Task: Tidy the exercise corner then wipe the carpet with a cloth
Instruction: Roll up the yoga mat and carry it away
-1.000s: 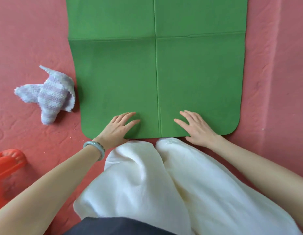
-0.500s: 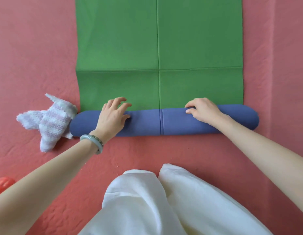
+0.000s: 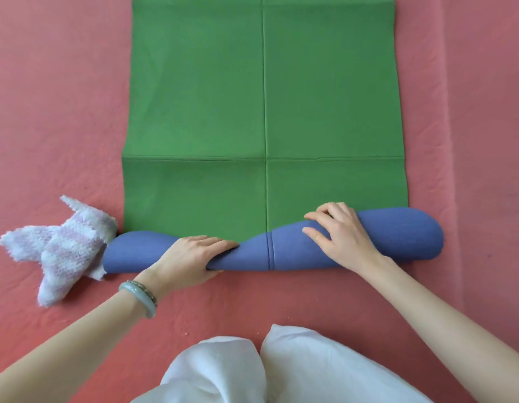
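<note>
- The floor is covered by a pink-red carpet [image 3: 49,97] with a creased, slightly wrinkled surface; it fills the view on every side, and no walls or furniture show.
- A mat [image 3: 264,112] lies flat on the carpet, green side up, running from the top edge of the view toward the person. Fold creases cross it, one lengthwise down the middle and one across.
- The near end of the mat is rolled into a blue roll [image 3: 281,251] lying crosswise; the roll is uneven, thicker at the right end and pinched in near the middle.
- The left hand [image 3: 191,257] lies over the left half of the roll, fingers [image 3: 220,244] stretched flat along its top and thumb tucked under the near side, so it clasps the roll loosely.
- The right hand [image 3: 342,237] presses down on the right half, fingers spread and curled over the top of the roll.
- A pale green bracelet [image 3: 139,298] sits on the left wrist.
- A fluffy cloth [image 3: 57,251], white with faint purple stripes, lies crumpled on the carpet at the left, touching the left end of the roll.
- White fabric [image 3: 252,370] of the person's clothing bunches at the bottom of the view, apart from the roll.
</note>
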The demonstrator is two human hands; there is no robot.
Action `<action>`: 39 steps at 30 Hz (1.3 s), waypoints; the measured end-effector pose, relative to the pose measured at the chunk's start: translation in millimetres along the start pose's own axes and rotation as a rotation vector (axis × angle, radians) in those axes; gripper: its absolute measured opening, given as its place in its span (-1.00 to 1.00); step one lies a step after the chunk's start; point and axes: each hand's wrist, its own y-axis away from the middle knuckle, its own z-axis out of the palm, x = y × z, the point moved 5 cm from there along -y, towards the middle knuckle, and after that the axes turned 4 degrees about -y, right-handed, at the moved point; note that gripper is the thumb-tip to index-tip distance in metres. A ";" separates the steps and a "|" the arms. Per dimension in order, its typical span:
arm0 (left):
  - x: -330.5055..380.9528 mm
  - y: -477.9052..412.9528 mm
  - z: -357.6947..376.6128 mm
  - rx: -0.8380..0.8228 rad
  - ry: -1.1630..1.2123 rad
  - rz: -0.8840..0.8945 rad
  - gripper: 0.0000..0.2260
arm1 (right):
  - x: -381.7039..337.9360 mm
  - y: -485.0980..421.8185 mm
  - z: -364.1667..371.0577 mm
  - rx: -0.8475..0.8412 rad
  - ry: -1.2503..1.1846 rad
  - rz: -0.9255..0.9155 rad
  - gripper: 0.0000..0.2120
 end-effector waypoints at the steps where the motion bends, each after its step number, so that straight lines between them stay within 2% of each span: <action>1: -1.0 -4.9 -4.7 -0.051 0.039 -0.017 -0.60 | -7.1 7.1 0.2 -0.046 0.013 -0.069 -0.52; 3: -6.1 -17.4 -9.4 -0.189 0.084 -0.088 -0.58 | -16.0 21.1 8.3 -0.173 0.095 -0.156 -0.35; 5: -13.6 -29.5 -10.6 -0.318 0.101 -0.147 -0.54 | -15.6 29.8 19.5 -0.288 0.191 -0.135 -0.23; 7: -19.9 -38.3 -13.5 -0.359 0.127 -0.160 -0.45 | -11.4 28.4 24.4 -0.309 0.188 -0.107 -0.27; 9: -23.2 -43.3 -17.8 -0.357 0.164 -0.175 -0.23 | -10.1 19.9 22.5 -0.329 0.137 -0.084 -0.36; 11: -24.4 -49.3 -20.4 -0.359 0.197 -0.229 -0.16 | -6.0 12.7 20.9 -0.386 0.087 -0.036 -0.44; 16: -37.1 -65.2 -15.6 -0.415 0.236 -0.460 -0.58 | -6.4 -12.5 8.4 -0.401 0.053 0.014 -0.58; 17: -37.4 -65.1 -17.0 -0.358 0.196 -0.470 -0.60 | -5.6 -18.8 8.1 -0.437 0.057 0.026 -0.60; 18: -35.7 -65.7 -21.9 -0.213 0.136 -0.432 -0.62 | -3.4 -26.3 8.5 -0.477 0.060 0.046 -0.63; 20: -24.4 -64.4 -34.9 0.094 -0.024 -0.256 -0.66 | 1.5 -42.5 7.7 -0.552 0.034 0.100 -0.69; 21: -16.4 -61.7 -38.4 0.188 -0.119 -0.161 -0.66 | 3.6 -50.3 7.3 -0.575 0.001 0.121 -0.71; 23: -4.0 -51.4 -34.3 0.231 -0.269 -0.056 -0.62 | 7.6 -64.2 8.6 -0.609 -0.070 0.136 -0.71; 25: 1.4 -38.6 -22.7 0.163 -0.362 -0.050 -0.43 | 11.0 -72.2 11.5 -0.633 -0.082 0.139 -0.67; 28: -0.4 -29.5 -10.2 -0.076 -0.463 -0.106 -0.04 | 10.8 -72.1 14.3 -0.627 0.012 0.169 -0.58; 29: 0.8 -31.2 -9.1 -0.109 -0.482 -0.124 -0.01 | 8.7 -71.5 12.5 -0.587 0.048 0.172 -0.55; 33: 10.7 -47.1 -24.5 -0.017 -0.508 -0.127 -0.30 | -10.7 -65.3 -11.0 -0.247 0.188 0.011 -0.52; 35: 5.2 -52.4 -30.2 -0.079 -0.429 -0.143 -0.33 | -20.4 -53.1 -20.5 -0.148 0.199 -0.140 -0.53; 37: -3.2 -58.4 -35.8 -0.174 -0.281 -0.169 -0.36 | -21.6 -37.3 -20.9 -0.176 0.238 -0.221 -0.39; 39: -11.3 -67.9 -43.4 -0.261 -0.103 -0.265 -0.45 | -14.2 -23.4 -14.5 -0.327 0.311 -0.175 -0.16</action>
